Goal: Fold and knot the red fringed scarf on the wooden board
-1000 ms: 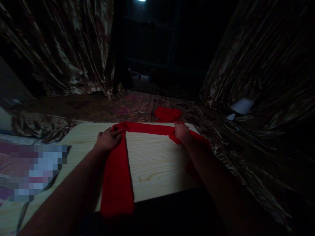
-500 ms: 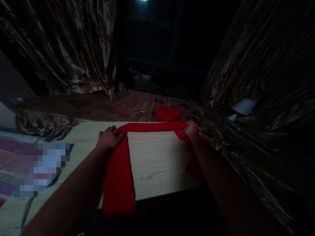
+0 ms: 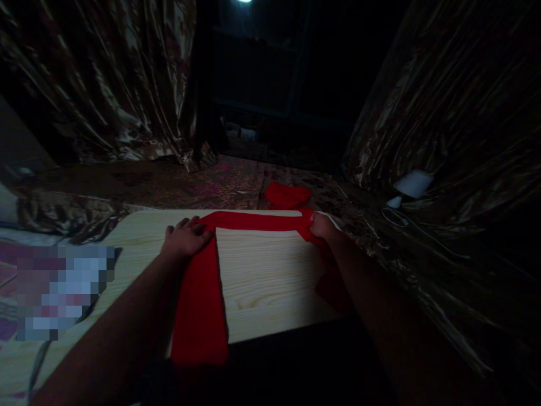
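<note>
A long red cloth strip (image 3: 200, 304) runs up the left part of the wooden board table (image 3: 266, 282). It turns at a corner and continues to the right along the far edge. My left hand (image 3: 186, 237) lies over that corner with its fingers spread, pressing on the cloth. At the far right, my right hand (image 3: 324, 226) is closed around the strip, pinching it near its edge. More red cloth hangs in loose folds below and beside my right hand, partly hidden by the forearm. Beyond the table's far edge lies another bunched piece of red cloth (image 3: 287, 194).
Patterned fabric covers the ledge (image 3: 203, 183) behind the table. A white lamp-like object (image 3: 413, 184) and a white cable (image 3: 435, 239) lie at right. Shiny curtains (image 3: 139, 84) hang on both sides of a dark window. A blurred-out item (image 3: 63, 293) is at left.
My right hand has shifted slightly left and nearer to me, and the cloth by it has bunched up a little. My left hand stays on the corner.
</note>
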Available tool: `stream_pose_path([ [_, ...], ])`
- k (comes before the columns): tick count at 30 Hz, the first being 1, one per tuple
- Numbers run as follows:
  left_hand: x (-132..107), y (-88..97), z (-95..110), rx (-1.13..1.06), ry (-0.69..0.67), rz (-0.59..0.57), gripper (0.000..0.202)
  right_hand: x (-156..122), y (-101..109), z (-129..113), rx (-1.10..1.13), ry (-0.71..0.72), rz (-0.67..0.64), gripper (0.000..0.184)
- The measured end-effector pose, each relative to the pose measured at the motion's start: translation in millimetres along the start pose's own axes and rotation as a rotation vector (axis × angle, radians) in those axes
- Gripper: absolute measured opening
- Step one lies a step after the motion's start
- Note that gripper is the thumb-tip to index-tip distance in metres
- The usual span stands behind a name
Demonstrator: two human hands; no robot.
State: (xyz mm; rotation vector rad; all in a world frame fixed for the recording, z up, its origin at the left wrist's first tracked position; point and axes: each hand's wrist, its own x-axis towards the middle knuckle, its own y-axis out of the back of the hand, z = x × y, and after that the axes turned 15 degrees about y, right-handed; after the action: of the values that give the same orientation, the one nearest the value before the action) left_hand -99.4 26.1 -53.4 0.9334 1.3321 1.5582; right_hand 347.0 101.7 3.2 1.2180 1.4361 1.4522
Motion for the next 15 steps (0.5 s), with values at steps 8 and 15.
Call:
stream_pose_path([
  [8,-2,-0.9,-6,-0.049,-0.1,0.057,0.064,-21,3,-9,-0.069,0.243,0.103,0.047],
  [15,-3,-2.2,-7,-0.052,-0.154,0.1,0.065,-28,7,-34,-0.258,0.338,-0.024,0.037],
])
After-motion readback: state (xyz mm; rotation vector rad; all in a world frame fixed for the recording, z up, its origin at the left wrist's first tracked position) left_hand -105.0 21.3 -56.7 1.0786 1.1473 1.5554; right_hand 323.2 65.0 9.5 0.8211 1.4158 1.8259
